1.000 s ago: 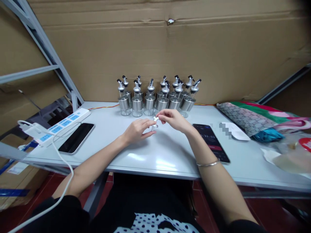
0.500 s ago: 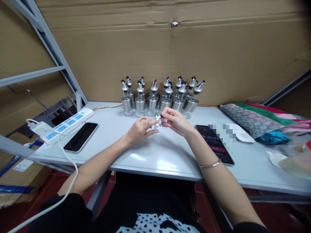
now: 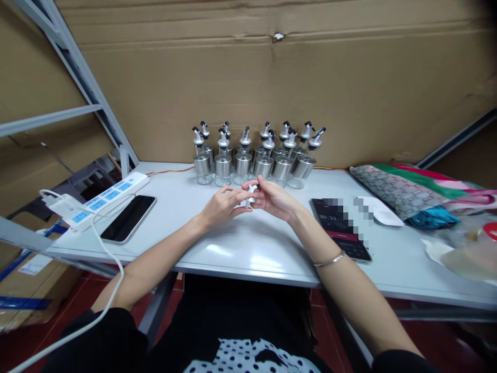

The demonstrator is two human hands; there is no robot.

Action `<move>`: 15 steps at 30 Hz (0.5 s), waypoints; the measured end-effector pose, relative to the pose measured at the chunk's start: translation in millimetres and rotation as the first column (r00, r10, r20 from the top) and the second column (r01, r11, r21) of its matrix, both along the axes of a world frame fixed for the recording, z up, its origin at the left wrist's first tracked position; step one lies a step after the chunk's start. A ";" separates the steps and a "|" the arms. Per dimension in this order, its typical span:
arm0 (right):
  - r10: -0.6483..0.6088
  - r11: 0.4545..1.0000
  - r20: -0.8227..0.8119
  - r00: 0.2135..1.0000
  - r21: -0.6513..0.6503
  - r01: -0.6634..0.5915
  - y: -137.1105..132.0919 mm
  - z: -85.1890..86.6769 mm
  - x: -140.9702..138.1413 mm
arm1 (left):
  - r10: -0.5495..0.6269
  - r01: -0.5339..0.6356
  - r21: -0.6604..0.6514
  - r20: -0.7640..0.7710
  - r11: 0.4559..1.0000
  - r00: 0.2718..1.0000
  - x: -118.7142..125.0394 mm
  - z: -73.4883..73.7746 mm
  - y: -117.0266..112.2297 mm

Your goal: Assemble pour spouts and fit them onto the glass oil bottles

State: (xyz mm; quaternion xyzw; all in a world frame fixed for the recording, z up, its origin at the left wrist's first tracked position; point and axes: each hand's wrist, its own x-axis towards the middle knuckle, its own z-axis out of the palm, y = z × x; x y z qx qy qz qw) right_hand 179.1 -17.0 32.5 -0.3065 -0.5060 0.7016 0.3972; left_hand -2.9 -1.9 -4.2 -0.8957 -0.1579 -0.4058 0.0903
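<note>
Between my hands, above the table's middle, is a small silver-white pour spout [image 3: 252,189] with a black tip. My left hand [image 3: 224,208] grips it from the left, with fingers and thumb closed about its lower part. From the other side my right hand [image 3: 276,200] has its fingers wrapped around it, the thumb by the black tip. Fingers hide much of the piece. Just behind the hands stand several glass bottles with steel sleeves [image 3: 243,165], topped by silver spouts with black tips.
A white power strip [image 3: 130,181] and a dark phone [image 3: 130,219] lie at left, with a white cable crossing my left arm. On the right are a phone showing a timer [image 3: 337,223], a white mouse-like object [image 3: 382,213] and a patterned bag [image 3: 388,189]. Cardboard [image 3: 248,77] backs the table [image 3: 233,254].
My right hand has turned and closed in around the spout, its fingers moving from a pinch at the black tip to the body. My left hand has barely moved.
</note>
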 end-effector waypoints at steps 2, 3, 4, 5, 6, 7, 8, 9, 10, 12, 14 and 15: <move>0.016 1.000 -0.001 1.000 0.018 -0.016 0.1 -0.4 1.0 | 0.005 -0.005 -0.002 0.006 1.000 1.000 -0.3 -1.3 0.5; 0.018 0.999 -0.007 1.000 0.032 -0.017 0.1 -0.4 0.9 | 0.008 -0.008 0.005 0.016 1.000 1.000 -0.3 -1.7 0.6; 0.014 0.999 -0.010 1.000 0.049 -0.014 0.1 -0.3 0.6 | 0.008 -0.009 0.016 0.030 1.000 1.000 -0.3 -1.8 0.6; 0.007 0.998 -0.011 1.000 0.066 -0.006 0.4 -0.3 -0.1 | 0.004 -0.005 0.029 0.044 1.000 0.999 -0.3 -1.7 0.6; -0.003 0.996 -0.008 1.000 0.084 0.004 0.8 -0.1 -1.0 | -0.004 0.002 0.042 0.059 0.999 0.998 -0.3 -1.3 0.5; -0.016 0.994 0.002 1.000 0.104 0.016 1.1 0.0 -2.0 | -0.013 0.009 0.054 0.073 0.998 0.997 -0.3 -0.8 0.4; -0.034 0.991 0.022 0.999 0.128 0.031 1.3 0.2 -3.0 | -0.020 0.015 0.063 0.081 0.998 0.997 -0.3 -0.1 0.4; -0.059 0.986 0.058 0.997 0.161 0.049 0.7 0.4 -3.8 | -0.020 0.015 0.065 0.080 0.998 0.997 -0.3 0.7 0.2; -0.101 0.975 0.106 0.989 0.206 0.078 -1.1 0.7 -4.2 | -0.014 0.010 0.061 0.072 0.998 0.997 -0.3 1.5 0.0; -0.260 0.921 0.206 0.943 0.346 0.178 -9.8 1.0 -2.8 | 0.008 -0.010 0.037 0.041 0.999 0.999 0.0 3.0 -0.8; -0.492 0.787 0.256 0.832 0.539 0.300 -27.1 -0.1 4.6 | 0.018 -0.018 0.008 0.015 1.000 1.000 0.7 4.5 -2.4; -0.611 0.689 0.251 0.751 0.635 0.349 -38.4 -1.6 11.8 | 0.018 -0.018 -0.005 0.005 1.000 1.000 1.1 5.1 -3.4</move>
